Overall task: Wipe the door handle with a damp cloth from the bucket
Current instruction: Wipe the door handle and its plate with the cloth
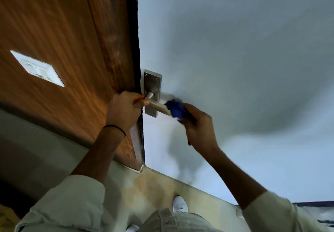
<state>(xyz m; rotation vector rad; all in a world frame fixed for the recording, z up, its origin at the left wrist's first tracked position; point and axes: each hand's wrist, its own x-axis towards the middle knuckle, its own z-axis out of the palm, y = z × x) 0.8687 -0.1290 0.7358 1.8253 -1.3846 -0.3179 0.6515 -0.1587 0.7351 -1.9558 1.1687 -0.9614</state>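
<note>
A steel lever door handle (159, 107) on a steel backplate (152, 85) is fixed to the pale grey-blue door (226, 60). My left hand (124, 110) grips the door's edge beside the backplate, thumb touching the lever's root. My right hand (198, 128) holds a bunched blue cloth (176, 110) pressed against the outer end of the lever; cloth and hand are blurred by motion. No bucket is in view.
A brown wooden panel (63, 51) with a white switch plate (37, 68) runs left of the door's edge. Below lies a beige floor (153, 186) with a stain, and a white shoe (179, 204) stands close to the door's foot.
</note>
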